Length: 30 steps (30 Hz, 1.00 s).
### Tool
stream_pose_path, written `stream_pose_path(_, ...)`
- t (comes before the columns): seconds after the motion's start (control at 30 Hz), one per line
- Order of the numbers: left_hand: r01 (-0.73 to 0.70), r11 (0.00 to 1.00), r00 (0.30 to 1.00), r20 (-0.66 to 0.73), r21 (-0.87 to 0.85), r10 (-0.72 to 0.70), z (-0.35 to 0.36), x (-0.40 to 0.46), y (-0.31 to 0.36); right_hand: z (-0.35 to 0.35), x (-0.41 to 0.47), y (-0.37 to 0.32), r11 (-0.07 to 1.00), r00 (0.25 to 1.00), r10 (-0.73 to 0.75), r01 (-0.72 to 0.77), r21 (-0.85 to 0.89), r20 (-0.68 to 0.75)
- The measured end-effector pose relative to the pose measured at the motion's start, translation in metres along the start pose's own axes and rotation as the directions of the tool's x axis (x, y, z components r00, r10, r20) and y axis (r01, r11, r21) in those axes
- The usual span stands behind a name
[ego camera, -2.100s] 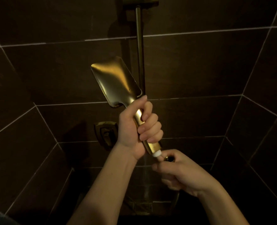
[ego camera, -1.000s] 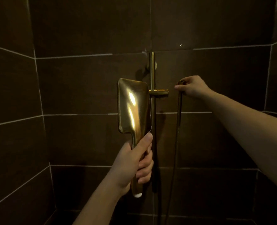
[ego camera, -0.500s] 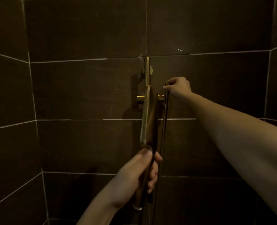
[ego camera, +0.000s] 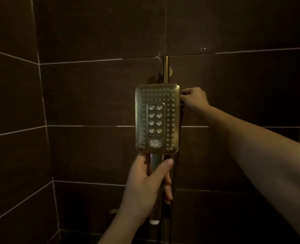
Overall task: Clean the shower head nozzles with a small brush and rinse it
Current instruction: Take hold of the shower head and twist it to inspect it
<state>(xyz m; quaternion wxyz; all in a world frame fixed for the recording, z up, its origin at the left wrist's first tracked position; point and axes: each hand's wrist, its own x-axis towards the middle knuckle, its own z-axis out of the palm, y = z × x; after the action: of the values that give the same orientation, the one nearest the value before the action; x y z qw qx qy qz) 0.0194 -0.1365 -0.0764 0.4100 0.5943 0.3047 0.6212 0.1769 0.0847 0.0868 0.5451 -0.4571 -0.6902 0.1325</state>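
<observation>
The gold shower head stands upright before the rail, nozzle face toward the camera. Below it, the left hand grips its handle; right of it, the right hand pinches the hose end. Dark wall tiles with pale grout surround it.

Dim, warm light all round me; the brown tiles fall almost to black away from the shower head. That head is the brightest thing, its brass face dully lit from my side, nozzles soft and slightly smeared. A shadow sits on the wall just left of its top. My right forearm near the frame edge looks swollen; grout lines bend there.
</observation>
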Motion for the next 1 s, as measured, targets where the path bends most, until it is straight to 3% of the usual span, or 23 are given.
stream_pose_path(0.27,0.004,1.000,1.000,0.006,0.024,-0.004,0.005,-0.001,-0.018,0.003,-0.015,0.004,0.961,0.987,-0.155,0.142,-0.239,-0.036)
stream_pose_path(0.37,0.054,0.998,0.998,-0.021,-0.028,-0.054,0.002,0.000,-0.023,0.008,-0.019,0.012,0.848,0.966,-0.257,0.228,-0.479,0.004)
stream_pose_path(0.47,0.095,0.991,0.995,-0.027,-0.092,-0.098,-0.001,0.000,-0.025,0.002,-0.020,0.006,0.815,0.978,-0.184,0.207,-0.541,0.097)
stream_pose_path(0.6,0.182,0.977,0.983,0.027,-0.109,-0.180,-0.002,-0.010,-0.023,-0.003,-0.036,0.003,0.833,0.989,0.007,0.075,-0.549,0.146)
stream_pose_path(0.73,0.220,0.972,0.973,0.087,-0.078,-0.214,0.002,-0.031,-0.038,-0.021,-0.133,0.028,0.887,0.995,0.028,-0.068,-0.458,-0.094)
stream_pose_path(0.8,0.255,0.966,0.958,0.153,-0.050,-0.245,0.007,-0.050,-0.053,-0.039,-0.214,0.045,0.846,0.985,0.057,-0.135,-0.516,-0.164)
stream_pose_path(0.87,0.309,0.951,0.926,0.227,-0.003,-0.300,0.017,-0.080,-0.072,-0.058,-0.305,0.060,0.787,0.966,0.180,-0.256,-0.562,-0.188)
stream_pose_path(1.0,0.422,0.895,0.794,0.420,0.141,-0.440,0.053,-0.160,-0.109,-0.100,-0.478,0.080,0.579,0.829,0.481,-0.544,-0.607,-0.284)
